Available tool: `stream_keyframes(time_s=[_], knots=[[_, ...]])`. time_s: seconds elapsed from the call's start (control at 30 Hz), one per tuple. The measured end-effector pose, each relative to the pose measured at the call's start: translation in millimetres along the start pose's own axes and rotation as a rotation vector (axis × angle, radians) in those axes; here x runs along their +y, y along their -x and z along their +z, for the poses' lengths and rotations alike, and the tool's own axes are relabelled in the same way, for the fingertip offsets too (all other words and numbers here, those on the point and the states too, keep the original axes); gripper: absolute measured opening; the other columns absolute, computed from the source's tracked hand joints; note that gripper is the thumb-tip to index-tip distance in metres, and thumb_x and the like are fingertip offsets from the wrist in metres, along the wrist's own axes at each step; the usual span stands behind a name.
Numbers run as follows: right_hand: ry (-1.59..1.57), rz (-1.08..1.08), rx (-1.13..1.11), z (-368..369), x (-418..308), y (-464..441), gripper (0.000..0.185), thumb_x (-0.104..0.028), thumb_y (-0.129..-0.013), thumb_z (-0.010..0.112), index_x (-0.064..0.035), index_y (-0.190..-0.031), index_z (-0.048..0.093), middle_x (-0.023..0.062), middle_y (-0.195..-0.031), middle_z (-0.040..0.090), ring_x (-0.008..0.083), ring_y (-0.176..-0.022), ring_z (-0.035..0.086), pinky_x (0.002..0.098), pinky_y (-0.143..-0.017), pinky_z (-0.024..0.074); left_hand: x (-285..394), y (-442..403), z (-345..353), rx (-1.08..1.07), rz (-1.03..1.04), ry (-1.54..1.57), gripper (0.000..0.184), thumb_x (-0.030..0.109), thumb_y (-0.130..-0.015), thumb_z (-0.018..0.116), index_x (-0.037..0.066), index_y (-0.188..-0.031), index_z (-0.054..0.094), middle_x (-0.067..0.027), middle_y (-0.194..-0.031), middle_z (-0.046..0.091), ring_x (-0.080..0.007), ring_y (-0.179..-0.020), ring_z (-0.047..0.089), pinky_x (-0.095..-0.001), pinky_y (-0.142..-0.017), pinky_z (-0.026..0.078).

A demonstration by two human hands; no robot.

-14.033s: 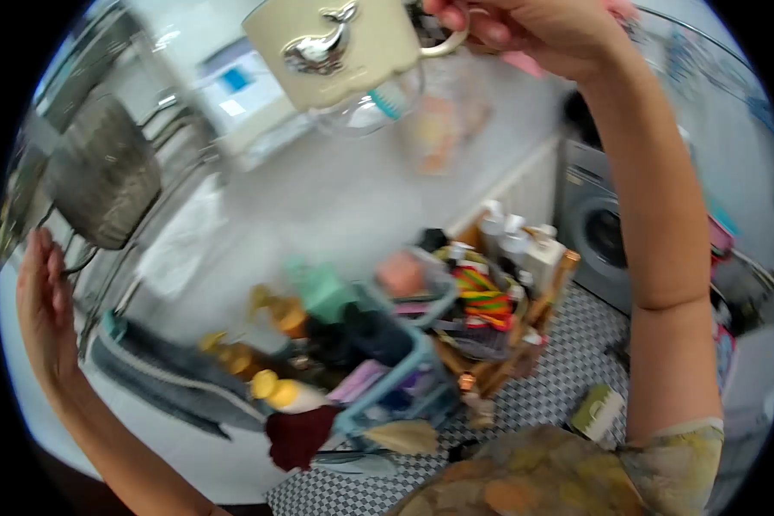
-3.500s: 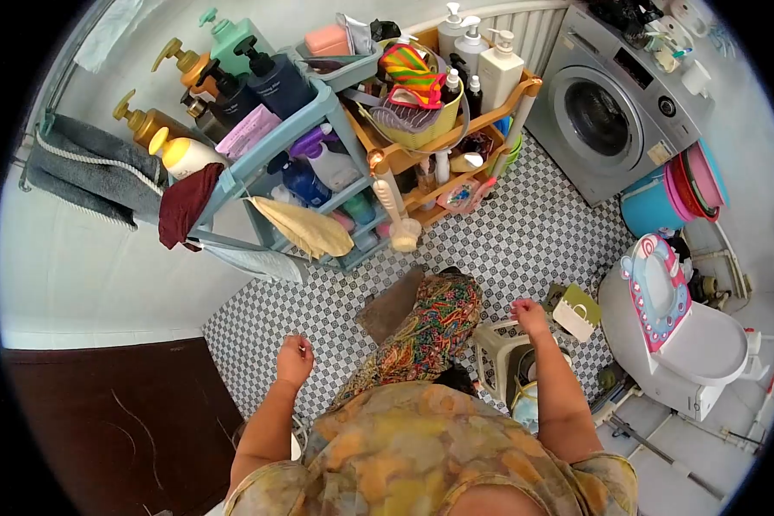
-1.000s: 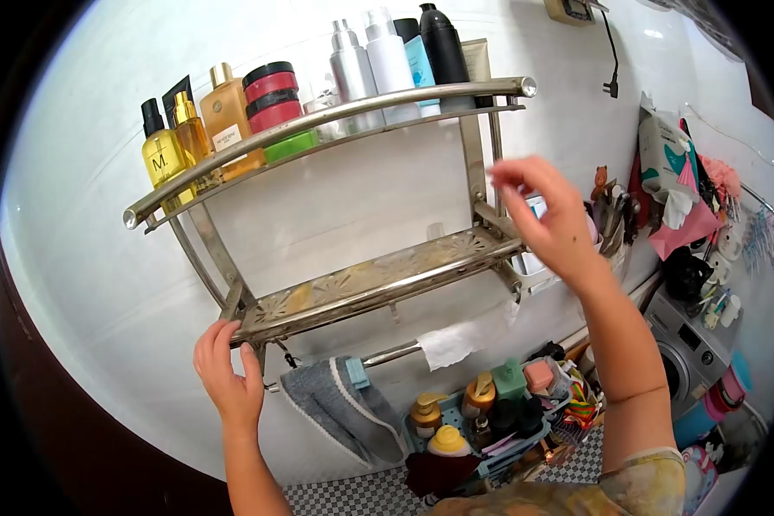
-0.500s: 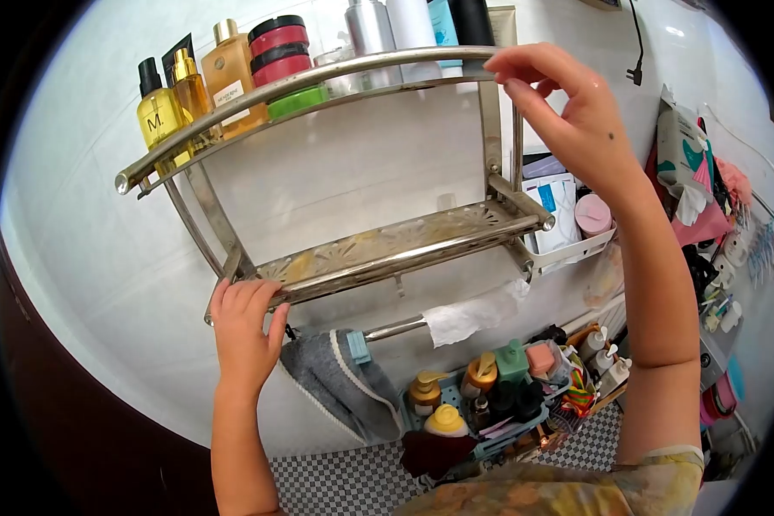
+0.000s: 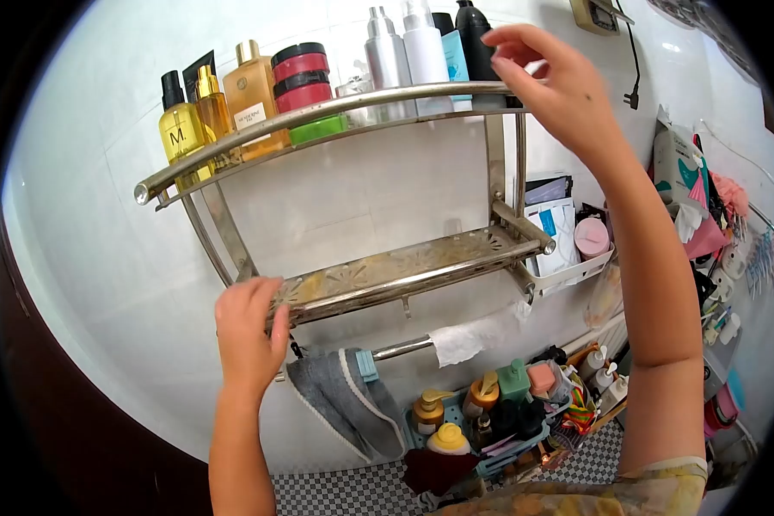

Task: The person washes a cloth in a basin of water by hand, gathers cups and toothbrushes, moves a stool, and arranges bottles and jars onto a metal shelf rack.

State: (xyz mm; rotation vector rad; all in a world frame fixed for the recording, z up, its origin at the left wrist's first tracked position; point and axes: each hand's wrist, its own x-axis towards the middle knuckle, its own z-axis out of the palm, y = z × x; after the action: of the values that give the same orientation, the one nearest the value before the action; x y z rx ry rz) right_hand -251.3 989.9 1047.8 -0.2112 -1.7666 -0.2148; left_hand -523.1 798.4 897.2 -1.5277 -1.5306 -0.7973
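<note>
A two-tier metal wall rack (image 5: 404, 277) fills the middle of the view, its lower shelf holding no bottles. My left hand (image 5: 251, 331) rests at that shelf's left front end, fingers laid over it and thumb apart. Raised at the upper tier's right end is my right hand (image 5: 563, 90), fingers bent, thumb apart from them, nothing visible between. Closest to it stands a black bottle (image 5: 476, 52), beside a light blue tube (image 5: 454, 67). Further left on the top are a white bottle (image 5: 425, 62), a silver bottle (image 5: 387, 64), stacked red jars (image 5: 301, 77) and an amber bottle (image 5: 251, 95).
A grey cloth (image 5: 344, 400) and white tissue (image 5: 469, 340) hang on the bar below. Under them, a blue basket (image 5: 490, 464) holds several pump bottles. A white caddy (image 5: 572, 273) hangs at right, with a black cord (image 5: 635, 77) above it.
The view has tilted upward, so the rack sits lower and the top bottles show more fully. My right hand has risen from the upper rail's end to beside the black bottle. My left hand stays at the lower shelf.
</note>
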Motion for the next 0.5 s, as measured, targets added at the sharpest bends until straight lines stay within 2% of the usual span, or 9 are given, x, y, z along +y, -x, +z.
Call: stream_keyframes(time_s=[0.03, 0.07, 0.1, 0.17, 0.2, 0.3, 0.33, 0.43, 0.5], knots=[[0.063, -0.017, -0.011, 2, -2, -8, 0.02, -0.015, -0.077, 0.056, -0.0078, -0.095, 0.058, 0.0014, -0.077, 0.059, 0.0084, -0.074, 0.054, 0.0205, -0.062, 0.0412, 1, -9, -3, 0.005, 0.003, 0.0, 0.026, 0.006, -0.069, 0.059, 0.005, -0.095, 0.054, -0.0094, -0.089, 0.055, -0.0254, -0.087, 0.049, -0.0385, -0.084, 0.033], [0.128, 0.037, -0.041, 6, 4, -17, 0.031, -0.028, -0.075, 0.056, -0.01, -0.1, 0.056, 0.0024, -0.076, 0.059, 0.0121, -0.074, 0.055, 0.0282, -0.068, 0.0389, 2, -21, -8, 0.061, 0.034, -0.038, 0.025, 0.006, -0.069, 0.058, 0.005, -0.095, 0.054, -0.0091, -0.089, 0.055, -0.0255, -0.087, 0.049, -0.0374, -0.082, 0.034], [0.13, 0.035, -0.037, 10, 5, -25, 0.031, -0.028, -0.075, 0.056, -0.01, -0.1, 0.056, 0.0024, -0.076, 0.059, 0.0121, -0.074, 0.055, 0.0282, -0.068, 0.0389, 4, -35, -13, 0.116, 0.064, -0.076, 0.024, 0.007, -0.07, 0.057, 0.005, -0.094, 0.054, -0.0087, -0.088, 0.055, -0.0256, -0.086, 0.049, -0.0364, -0.079, 0.034], [0.285, -0.186, 0.117, 20, 3, -40, 0.02, -0.02, -0.074, 0.057, -0.0021, -0.082, 0.06, 0.0124, -0.075, 0.057, 0.0214, -0.066, 0.054, 0.0278, -0.056, 0.0423, 8, -64, -20, 0.185, 0.107, -0.107, 0.024, 0.007, -0.07, 0.057, 0.005, -0.094, 0.054, -0.0086, -0.088, 0.055, -0.0254, -0.085, 0.049, -0.0358, -0.078, 0.035], [0.284, -0.188, 0.122, 23, 2, -46, 0.02, -0.02, -0.074, 0.057, -0.0021, -0.082, 0.06, 0.0124, -0.075, 0.057, 0.0214, -0.066, 0.054, 0.0278, -0.056, 0.0423, 10, -78, -24, 0.251, 0.147, -0.139, 0.024, 0.008, -0.071, 0.057, 0.005, -0.094, 0.055, -0.0084, -0.088, 0.055, -0.0251, -0.085, 0.049, -0.0352, -0.077, 0.035], [0.426, -0.113, 0.104, 33, -7, -60, 0.035, -0.027, -0.071, 0.059, -0.0047, -0.097, 0.056, 0.0145, -0.09, 0.057, 0.029, -0.095, 0.049, 0.0398, -0.079, 0.0367, 17, -120, -30, 0.315, 0.16, -0.061, 0.023, 0.009, -0.073, 0.057, 0.005, -0.096, 0.056, -0.0096, -0.091, 0.056, -0.0264, -0.09, 0.049, -0.0357, -0.083, 0.035], [0.464, -0.009, -0.03, 31, -13, -64, 0.043, -0.032, -0.072, 0.057, -0.0066, -0.107, 0.051, 0.0141, -0.094, 0.057, 0.0291, -0.1, 0.046, 0.0437, -0.084, 0.0313, 18, -132, -30, 0.316, 0.163, -0.066, 0.023, 0.009, -0.073, 0.057, 0.005, -0.096, 0.056, -0.0096, -0.091, 0.056, -0.0264, -0.09, 0.049, -0.0357, -0.083, 0.035], [0.618, 0.109, -0.186, 39, -19, -77, 0.047, -0.035, -0.074, 0.053, -0.0088, -0.112, 0.047, 0.0138, -0.097, 0.057, 0.0287, -0.101, 0.046, 0.0454, -0.085, 0.0294, 20, -164, -26, 0.335, 0.185, -0.102, 0.023, 0.013, -0.073, 0.057, 0.007, -0.095, 0.057, -0.0096, -0.098, 0.055, -0.0259, -0.095, 0.047, -0.0367, -0.084, 0.034], [0.598, 0.1, -0.209, 39, -22, -77, 0.05, -0.037, -0.075, 0.051, -0.0096, -0.116, 0.043, 0.0135, -0.099, 0.057, 0.0288, -0.102, 0.045, 0.0465, -0.085, 0.0276, 19, -182, -17, 0.374, 0.283, -0.203, 0.023, 0.019, -0.071, 0.058, 0.008, -0.091, 0.058, -0.0092, -0.102, 0.052, -0.0256, -0.1, 0.044, -0.0384, -0.083, 0.033]])
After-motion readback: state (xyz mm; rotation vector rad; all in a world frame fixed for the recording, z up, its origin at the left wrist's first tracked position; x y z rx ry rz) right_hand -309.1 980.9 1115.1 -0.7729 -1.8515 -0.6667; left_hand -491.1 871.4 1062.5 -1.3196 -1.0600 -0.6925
